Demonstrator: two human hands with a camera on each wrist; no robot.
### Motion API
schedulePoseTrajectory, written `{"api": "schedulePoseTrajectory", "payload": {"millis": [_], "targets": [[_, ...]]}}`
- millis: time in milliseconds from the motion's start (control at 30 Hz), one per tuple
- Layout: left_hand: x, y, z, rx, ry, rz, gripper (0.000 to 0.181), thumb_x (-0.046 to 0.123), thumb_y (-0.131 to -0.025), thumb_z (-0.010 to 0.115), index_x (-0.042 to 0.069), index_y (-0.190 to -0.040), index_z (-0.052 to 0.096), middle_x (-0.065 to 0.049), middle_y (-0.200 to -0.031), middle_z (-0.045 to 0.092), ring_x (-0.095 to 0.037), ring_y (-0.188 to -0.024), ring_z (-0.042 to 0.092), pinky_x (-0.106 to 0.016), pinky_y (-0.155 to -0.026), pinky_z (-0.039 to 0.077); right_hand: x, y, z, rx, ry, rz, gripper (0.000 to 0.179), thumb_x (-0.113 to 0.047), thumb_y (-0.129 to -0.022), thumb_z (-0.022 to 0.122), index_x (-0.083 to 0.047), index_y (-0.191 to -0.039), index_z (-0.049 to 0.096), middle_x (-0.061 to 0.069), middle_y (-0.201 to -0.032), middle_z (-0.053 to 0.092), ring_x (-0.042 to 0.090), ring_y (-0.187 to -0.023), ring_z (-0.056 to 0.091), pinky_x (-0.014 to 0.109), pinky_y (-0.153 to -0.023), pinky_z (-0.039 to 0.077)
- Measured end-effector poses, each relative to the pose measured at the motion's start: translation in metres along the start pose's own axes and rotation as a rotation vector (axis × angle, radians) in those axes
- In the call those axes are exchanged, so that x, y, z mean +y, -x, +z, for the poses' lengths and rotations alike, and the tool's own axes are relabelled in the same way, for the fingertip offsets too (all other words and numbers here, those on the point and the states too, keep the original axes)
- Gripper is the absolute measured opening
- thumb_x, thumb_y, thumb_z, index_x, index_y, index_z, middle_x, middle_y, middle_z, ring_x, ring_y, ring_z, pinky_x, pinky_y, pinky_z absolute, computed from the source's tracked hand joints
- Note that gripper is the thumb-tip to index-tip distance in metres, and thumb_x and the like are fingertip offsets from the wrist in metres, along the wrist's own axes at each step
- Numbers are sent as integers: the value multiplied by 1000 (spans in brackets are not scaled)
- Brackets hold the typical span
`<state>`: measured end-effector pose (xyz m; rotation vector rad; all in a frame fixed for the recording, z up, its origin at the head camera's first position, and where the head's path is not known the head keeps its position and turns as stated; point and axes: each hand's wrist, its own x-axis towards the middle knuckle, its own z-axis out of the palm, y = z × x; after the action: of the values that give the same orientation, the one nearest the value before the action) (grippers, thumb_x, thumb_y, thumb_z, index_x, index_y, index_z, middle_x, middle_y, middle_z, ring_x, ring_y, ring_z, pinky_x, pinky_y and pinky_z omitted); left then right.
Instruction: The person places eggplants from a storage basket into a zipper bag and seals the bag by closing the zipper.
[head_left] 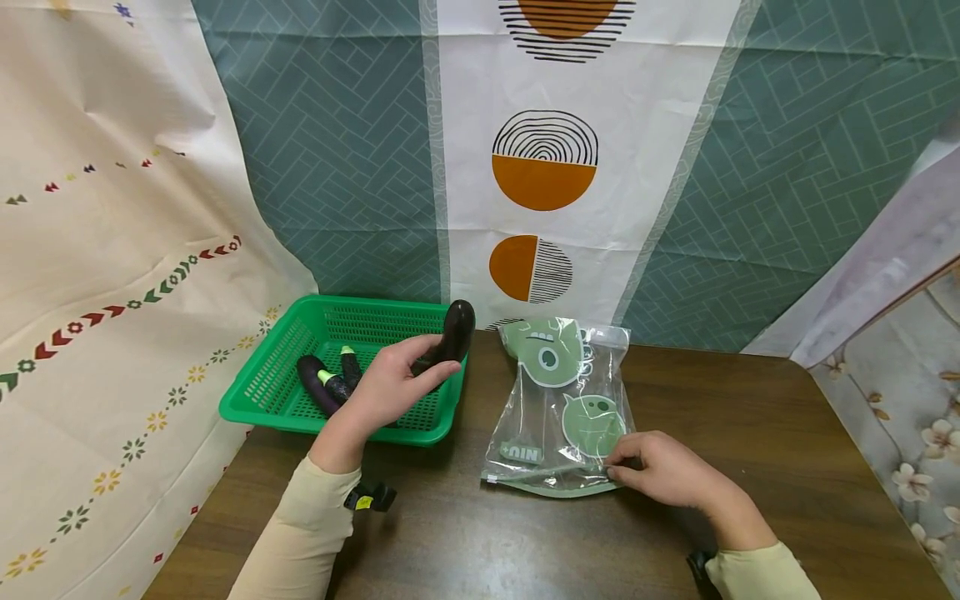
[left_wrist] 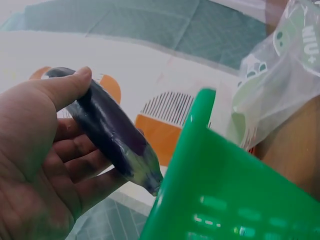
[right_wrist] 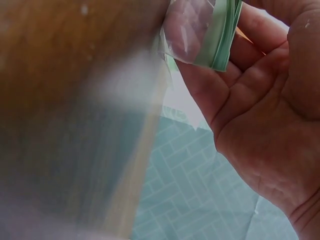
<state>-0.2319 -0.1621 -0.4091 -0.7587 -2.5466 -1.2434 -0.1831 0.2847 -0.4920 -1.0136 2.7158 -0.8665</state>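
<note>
A dark purple eggplant (head_left: 458,332) is in my left hand (head_left: 393,377), held above the right side of the green basket (head_left: 247,414). In the left wrist view the thumb and fingers grip the eggplant (left_wrist: 112,127), its greenish stem end near the basket's rim. My right hand (head_left: 663,469) pinches the green-edged mouth of a clear zip bag (head_left: 536,417) lying on the table. The right wrist view shows the bag's corner (right_wrist: 220,37) between the fingers. Several more eggplants (head_left: 311,379) lie in the basket's left part; my left arm hides some of the inside.
The brown wooden table (head_left: 465,542) runs under the bag and basket. A patterned curtain (head_left: 375,167) hangs close behind them. Cream cloth (head_left: 112,333) drapes along the left, and flowered cloth (head_left: 922,467) lines the right edge.
</note>
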Motion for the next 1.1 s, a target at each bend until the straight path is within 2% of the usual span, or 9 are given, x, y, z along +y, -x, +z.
{"api": "schedulePoseTrajectory", "payload": {"millis": [200, 400, 533, 667, 767, 900, 1100], "targets": [[10, 1, 7, 6, 11, 33, 39, 30, -104, 83, 11, -137, 77, -3, -129, 79, -21, -109, 74, -48, -89, 66, -1, -1, 1, 15, 1, 22, 6, -17, -101, 83, -23, -100, 85, -20, -97, 73, 0, -89, 67, 35, -78, 60], [22, 3, 16, -26, -1, 68, 42, 27, -104, 82, 5, -139, 75, -9, -133, 78, -27, -115, 75, -52, -94, 65, -1, 0, 1, 26, -12, 38, 6, -18, -102, 83, -23, -99, 85, -20, -95, 75, -2, -86, 67, 32, -76, 60], [27, 5, 21, -47, -40, 83, 45, 28, -104, 82, 1, -140, 74, -12, -137, 76, -30, -120, 74, -51, -96, 65, -2, -1, 1, 19, -19, 48, 6, -20, -103, 82, -23, -100, 85, -20, -96, 76, -2, -87, 68, 32, -77, 61], [31, 6, 27, -60, -61, 124, 48, 28, -103, 83, -2, -140, 73, -15, -138, 76, -31, -121, 74, -47, -94, 65, -2, -1, 1, 8, -29, 62, 6, -21, -103, 81, -23, -100, 85, -21, -95, 76, -2, -85, 68, 31, -76, 61], [33, 6, 31, -61, -59, 173, 46, 27, -102, 85, 0, -137, 75, -11, -133, 78, -26, -114, 75, -46, -91, 66, -1, -2, 1, 6, -34, 68, 7, -20, -104, 80, -23, -100, 85, -22, -94, 76, -2, -84, 67, 30, -74, 60], [36, 6, 37, -71, -40, 219, 37, 27, -100, 87, 7, -130, 79, -1, -119, 81, -15, -100, 72, -42, -84, 65, -1, -2, 2, 7, -42, 77, 8, -21, -104, 80, -23, -100, 85, -23, -93, 75, -3, -82, 65, 28, -73, 59], [41, 8, 45, -113, -25, 232, 32, 30, -100, 87, 12, -126, 80, 6, -110, 78, -10, -93, 68, -32, -79, 64, -1, -2, 2, 13, -45, 84, 9, -22, -105, 79, -23, -98, 85, -23, -92, 74, -3, -81, 65, 28, -73, 58]]}}
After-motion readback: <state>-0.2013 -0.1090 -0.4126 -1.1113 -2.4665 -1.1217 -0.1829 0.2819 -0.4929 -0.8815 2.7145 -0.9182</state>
